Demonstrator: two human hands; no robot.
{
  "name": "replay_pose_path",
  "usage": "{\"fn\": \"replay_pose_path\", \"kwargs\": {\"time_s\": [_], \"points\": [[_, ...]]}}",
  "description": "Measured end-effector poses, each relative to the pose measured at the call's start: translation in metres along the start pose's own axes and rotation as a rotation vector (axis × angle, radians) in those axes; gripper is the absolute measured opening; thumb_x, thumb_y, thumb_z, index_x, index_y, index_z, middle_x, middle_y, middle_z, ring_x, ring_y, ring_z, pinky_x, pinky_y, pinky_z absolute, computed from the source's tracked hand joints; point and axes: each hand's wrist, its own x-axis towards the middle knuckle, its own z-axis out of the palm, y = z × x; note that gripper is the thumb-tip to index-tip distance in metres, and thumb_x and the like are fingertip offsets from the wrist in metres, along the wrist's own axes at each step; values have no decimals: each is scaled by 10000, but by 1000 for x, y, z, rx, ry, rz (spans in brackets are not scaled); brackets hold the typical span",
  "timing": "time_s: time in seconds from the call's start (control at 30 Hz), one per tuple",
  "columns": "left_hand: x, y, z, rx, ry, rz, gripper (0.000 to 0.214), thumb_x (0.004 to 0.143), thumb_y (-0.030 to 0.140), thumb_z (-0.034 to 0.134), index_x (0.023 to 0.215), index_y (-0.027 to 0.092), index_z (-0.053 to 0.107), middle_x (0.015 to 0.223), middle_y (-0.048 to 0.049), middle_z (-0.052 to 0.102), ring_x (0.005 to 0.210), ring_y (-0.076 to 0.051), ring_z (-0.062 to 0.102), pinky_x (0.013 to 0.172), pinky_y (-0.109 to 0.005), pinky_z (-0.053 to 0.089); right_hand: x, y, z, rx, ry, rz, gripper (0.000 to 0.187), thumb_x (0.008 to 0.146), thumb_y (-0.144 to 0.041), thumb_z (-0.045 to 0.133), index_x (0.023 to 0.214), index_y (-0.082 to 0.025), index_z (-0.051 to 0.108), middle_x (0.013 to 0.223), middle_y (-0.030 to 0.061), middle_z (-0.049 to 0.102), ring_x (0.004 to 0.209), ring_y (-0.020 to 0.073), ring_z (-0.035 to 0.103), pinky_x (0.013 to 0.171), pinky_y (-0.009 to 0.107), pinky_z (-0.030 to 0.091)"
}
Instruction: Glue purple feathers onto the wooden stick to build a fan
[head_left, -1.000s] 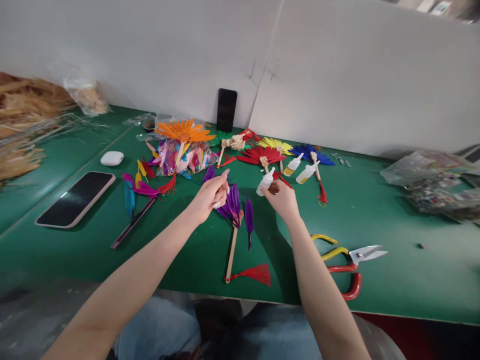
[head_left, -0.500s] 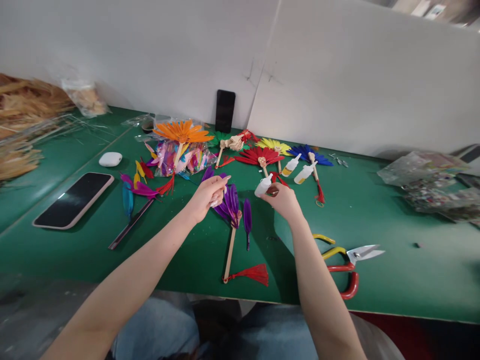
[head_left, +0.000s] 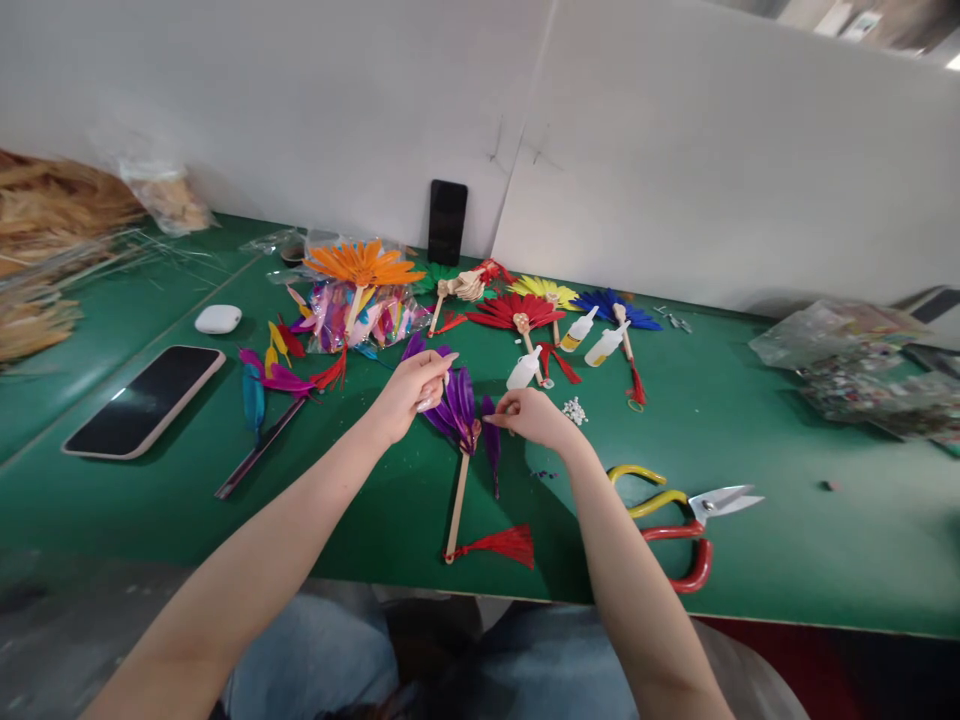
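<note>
A fan of purple feathers (head_left: 459,405) on a flat wooden stick (head_left: 457,510) lies in front of me, with a red tassel (head_left: 506,545) at its lower end. Over its upper left side is my left hand (head_left: 416,392), fingers curled into a pinch; whatever they hold is hidden. My right hand (head_left: 531,415) pinches at the edge of a loose purple feather (head_left: 493,460) lying right of the fan. Just beyond that hand a white glue bottle (head_left: 523,370) stands upright. Small white beads (head_left: 575,411) are heaped beside the right wrist.
Scissors (head_left: 694,505) with yellow and red handles lie right of my forearm. Finished-looking orange (head_left: 365,265), red (head_left: 523,312) and blue (head_left: 616,308) feather fans sit at the back, near two more glue bottles (head_left: 578,329). A phone (head_left: 146,400) and loose coloured feathers (head_left: 255,395) are left.
My right hand has let go of the glue bottle, leaving it standing, and has moved down and left to the loose purple feather, which has tilted slightly. My left hand stays in place.
</note>
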Motion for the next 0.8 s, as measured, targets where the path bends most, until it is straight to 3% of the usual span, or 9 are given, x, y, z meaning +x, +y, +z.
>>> {"fn": "replay_pose_path", "kwargs": {"time_s": [0.2, 0.3, 0.4, 0.57, 0.7, 0.8], "points": [[1, -1, -1, 58, 22, -4, 300, 765, 286, 606, 587, 172, 394, 397, 105, 267, 308, -20, 229, 350, -185, 165, 0, 3, -8, 161, -140, -12, 212, 718, -325, 637, 617, -158, 555, 450, -54, 480, 410, 64, 401, 407, 196, 294], [1, 0, -1, 250, 85, -14, 324, 768, 376, 595, 601, 178, 401, 398, 104, 269, 316, -29, 239, 352, -192, 160, -5, 3, -15, 329, -172, -80, 264, 699, -398, 655, 648, -161, 551, 460, -62, 469, 397, 54, 379, 383, 190, 257], [-3, 1, 4, 563, 55, -42, 382, 775, 508, 535, 615, 172, 452, 392, 97, 274, 328, -41, 267, 361, -192, 169, -8, -2, -18, 472, -38, -183, 300, 702, -448, 649, 674, -172, 535, 439, -81, 438, 361, 42, 340, 364, 188, 225], [-13, 2, 12, 796, -290, -138, 413, 779, 553, 490, 654, 160, 525, 403, 67, 381, 339, -58, 328, 391, -198, 237, -6, -15, -5, 638, 245, -259, 319, 685, -463, 665, 670, -186, 508, 412, -86, 430, 330, 48, 350, 341, 191, 238], [-11, 2, 9, 794, -302, -81, 374, 775, 492, 526, 617, 153, 520, 462, 62, 355, 400, -52, 311, 419, -194, 220, -4, -21, 6, 685, 296, -247, 340, 686, -494, 653, 707, -193, 496, 408, -88, 444, 313, 53, 364, 325, 188, 270], [-7, 0, 5, 833, -277, -15, 353, 777, 454, 528, 611, 143, 535, 523, 46, 390, 467, -63, 344, 457, -196, 244, -3, -21, 9, 663, 229, -202, 381, 683, -525, 640, 820, -196, 502, 465, -78, 505, 327, 66, 427, 309, 180, 289]]}}
